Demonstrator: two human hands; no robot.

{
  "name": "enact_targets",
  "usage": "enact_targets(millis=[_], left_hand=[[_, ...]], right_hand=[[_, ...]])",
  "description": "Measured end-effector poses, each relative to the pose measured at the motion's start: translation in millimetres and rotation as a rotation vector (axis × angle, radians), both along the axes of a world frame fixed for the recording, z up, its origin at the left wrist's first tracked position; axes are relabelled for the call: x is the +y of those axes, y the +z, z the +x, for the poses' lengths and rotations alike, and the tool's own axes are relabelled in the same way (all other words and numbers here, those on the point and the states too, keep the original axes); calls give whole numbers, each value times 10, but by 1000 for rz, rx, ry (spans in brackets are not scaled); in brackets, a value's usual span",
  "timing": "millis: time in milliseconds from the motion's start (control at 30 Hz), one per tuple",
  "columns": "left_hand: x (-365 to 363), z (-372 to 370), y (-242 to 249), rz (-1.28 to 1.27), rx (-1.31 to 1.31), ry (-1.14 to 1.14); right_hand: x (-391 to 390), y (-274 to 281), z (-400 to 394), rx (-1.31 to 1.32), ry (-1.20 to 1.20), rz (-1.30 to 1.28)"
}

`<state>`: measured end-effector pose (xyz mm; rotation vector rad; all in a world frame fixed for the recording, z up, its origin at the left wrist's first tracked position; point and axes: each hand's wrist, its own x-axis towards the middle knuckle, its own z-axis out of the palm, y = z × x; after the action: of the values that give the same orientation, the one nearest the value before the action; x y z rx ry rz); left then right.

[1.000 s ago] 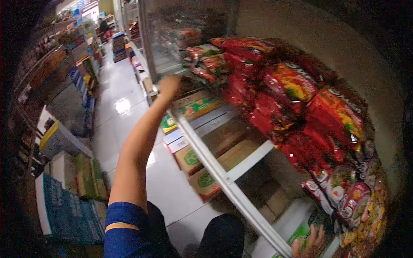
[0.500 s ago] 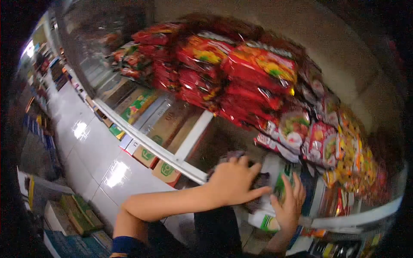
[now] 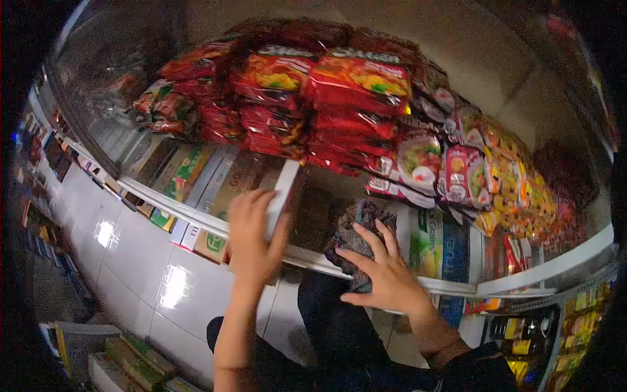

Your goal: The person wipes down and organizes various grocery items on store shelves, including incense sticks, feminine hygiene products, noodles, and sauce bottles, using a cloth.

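Observation:
My left hand (image 3: 253, 238) is raised over the white shelf frame (image 3: 284, 189), its fingers apart and slightly blurred, with nothing in it. On a dark, crumpled cloth (image 3: 362, 228) rests my right hand (image 3: 385, 277), palm down with fingers spread. The cloth lies on the shelf's front part, beside a green and white box (image 3: 426, 245). Behind both hands are stacked red noodle packs (image 3: 356, 85), with white and pink packs (image 3: 418, 160) and yellow packs (image 3: 513, 183) to their right.
Boxes (image 3: 225, 186) lie under the glass at left. A white rail (image 3: 189, 212) runs along the shelf's front edge. Green boxes (image 3: 134, 362) are stacked at lower left on the tiled floor (image 3: 130, 274). More yellow packs (image 3: 581, 326) hang at lower right.
My left hand has moved left, off the dark cloth, to the shelf frame. My right hand has moved left from the green and white box onto the cloth. The view has shifted.

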<state>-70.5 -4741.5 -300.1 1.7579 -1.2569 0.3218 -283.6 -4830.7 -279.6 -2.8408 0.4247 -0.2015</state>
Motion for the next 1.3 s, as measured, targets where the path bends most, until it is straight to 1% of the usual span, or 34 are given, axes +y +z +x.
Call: enact_targets(millis=[33,67,100,167,233,300,333,367,433,500,533,600,667,700,733,800,833,867,900,933,967,1000,1033,1067,1100,1133,1167,1200,1233,1267,1300], left_hand=[[134,167,-137,89,-64,121],[192,276,-321,123,-56,130],[249,378,-498,156,-49,152],[293,420,-641,170,-90,126],[257,444,-725,15,-137,131],[238,518,-865,-88,-235,155],[226,530,-875,-124,-227,158],[219,524,-859,-162,-207,158],[242,476,-804,-163,-151,203],[317,458,-754,-47,-38,102],[347,455,-742,-16,3,75],[431,420,-579,60,124,7],[558,418,-571,159,148,-22],[635,405,-455,206,140,-31],[766,351,-192,202,138,-18],[1105,265,426,423,1060,-105],[1258,196,375,215,1308,-55],[1433,123,320,1,1548,0],[1690,43,943,-93,1566,108],[1948,-36,1745,-186,1580,218],[2143,-61,2228,-263,1531,218],[2309,-97,2675,-346,1487,216],[2452,-101,3062,-374,1403,198],[2585,-117,3452,-400,1324,189],[2675,-154,3871,-430,1241,260],[2762,-216,4312,-447,1157,282],[2822,-331,4809,-472,1110,265],[2896,-487,5292,-487,1072,180],[2976,-646,5676,-448,1030,108],[3063,-802,6054,-369,887,58],[3135,-936,6344,-346,698,-31]], right_hand=[[23,-30,87,-33,-69,11],[51,-56,179,-69,-127,21],[88,-69,223,-80,-86,5],[154,-94,218,-92,-240,-107],[189,-105,224,-97,-300,-176],[196,-193,248,-118,-315,-248],[230,-208,285,-107,-344,-219],[242,-173,287,-82,-376,-195],[255,-56,330,-37,-352,-151],[289,175,405,381,-423,-27],[280,159,407,385,-382,-15],[268,51,356,38,-347,-155],[243,36,341,76,-336,-145],[232,54,335,102,-353,-159],[247,86,344,83,-350,-155],[152,-76,267,69,-339,-153],[124,-39,287,67,-335,-141],[144,135,361,126,-359,-41],[148,200,367,127,-352,-29],[81,84,350,196,-378,48],[-1,-25,381,262,-402,120],[-247,-560,287,266,-393,119],[-236,-531,286,462,-394,761],[-250,-463,142,517,-420,906],[-1,46,210,576,-447,1054],[299,610,216,523,-451,1078],[516,990,189,465,-451,1098],[636,1096,130,425,-404,1195],[725,1094,100,378,-358,1295],[740,1058,98,480,-293,1223],[805,992,72,412,-290,1279]])
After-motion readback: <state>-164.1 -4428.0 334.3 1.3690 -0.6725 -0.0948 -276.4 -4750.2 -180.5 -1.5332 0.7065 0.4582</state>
